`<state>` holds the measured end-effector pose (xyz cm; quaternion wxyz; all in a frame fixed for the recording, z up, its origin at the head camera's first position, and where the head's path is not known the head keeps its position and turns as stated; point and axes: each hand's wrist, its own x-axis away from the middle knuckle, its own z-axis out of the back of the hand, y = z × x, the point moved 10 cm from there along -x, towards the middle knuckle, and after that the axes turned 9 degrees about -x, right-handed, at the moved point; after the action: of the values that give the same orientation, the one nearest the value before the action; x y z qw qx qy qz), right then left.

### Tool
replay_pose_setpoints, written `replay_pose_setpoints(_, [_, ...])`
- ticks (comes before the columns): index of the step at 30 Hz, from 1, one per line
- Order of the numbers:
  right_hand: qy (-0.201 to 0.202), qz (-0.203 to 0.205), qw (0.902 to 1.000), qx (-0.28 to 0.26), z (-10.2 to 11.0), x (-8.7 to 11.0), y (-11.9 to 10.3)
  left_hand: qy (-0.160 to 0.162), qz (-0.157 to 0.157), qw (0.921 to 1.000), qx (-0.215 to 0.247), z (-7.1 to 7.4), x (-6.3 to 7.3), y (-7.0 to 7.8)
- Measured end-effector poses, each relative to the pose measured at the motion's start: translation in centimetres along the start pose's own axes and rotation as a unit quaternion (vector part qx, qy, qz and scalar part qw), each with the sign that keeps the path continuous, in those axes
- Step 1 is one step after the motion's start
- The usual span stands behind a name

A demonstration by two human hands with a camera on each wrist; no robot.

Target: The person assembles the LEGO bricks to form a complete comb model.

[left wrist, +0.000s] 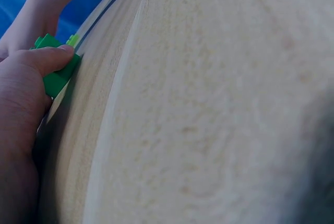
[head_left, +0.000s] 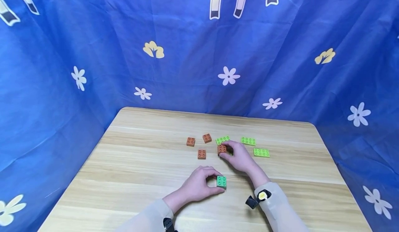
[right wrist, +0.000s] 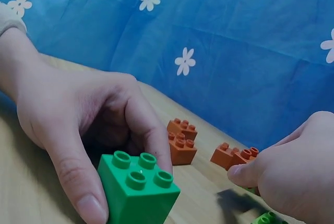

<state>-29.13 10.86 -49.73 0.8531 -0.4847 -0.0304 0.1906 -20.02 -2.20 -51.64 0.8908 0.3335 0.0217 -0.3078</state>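
Observation:
Between the thumb and fingers of my left hand (head_left: 199, 185) a green toy brick (head_left: 221, 181) with a square of studs is pinched near the table's middle. In the right wrist view the green brick stands upright, studs up. Farther back, my right hand (head_left: 240, 157) pinches an orange-brown brick (head_left: 221, 149) by its sides, thumb in front and fingers behind. A lime green brick (head_left: 222, 140) lies just behind that hand, partly covered by it. Another lime piece is mostly hidden under the right hand.
Three more orange-brown bricks stand left of the right hand: a left one (head_left: 191, 141), a back one (head_left: 207, 137) and a front one (head_left: 201, 154). Two flat lime bricks, one behind (head_left: 248, 141) and one nearer (head_left: 261, 152), lie to the right. A blue curtain (head_left: 193, 69) surrounds the wooden table (head_left: 140, 176).

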Motion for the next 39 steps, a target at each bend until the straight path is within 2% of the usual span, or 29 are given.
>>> replay_pose_setpoints(5, [-0.002, 0.013, 0.9995, -0.029, 0.2, 0.5, -0.8, 0.007, -0.008, 0.9999, -0.004, -0.1, 0.0, -0.1])
replay_pose_setpoints(13, [0.002, 0.012, 0.9993, -0.035, 1.0, 1.7, -1.8, -0.003, 0.001, 1.0, 0.009, -0.2, -0.1, -0.1])
replay_pose_setpoints(25, [0.024, 0.059, 0.9974, -0.034, 2.0, 3.4, -3.7, -0.001, 0.005, 1.0, 0.007, -0.3, -0.1, -0.3])
replay_pose_setpoints(34, [0.019, 0.041, 0.9973, -0.058, 2.0, 4.4, -3.7, -0.008, 0.014, 0.9998, 0.013, -0.5, -0.1, -0.4])
replay_pose_setpoints(39, [0.011, 0.034, 0.9953, -0.09, 1.8, 4.9, -3.5, -0.008, 0.015, 0.9998, 0.012, -0.4, -0.1, -0.5])
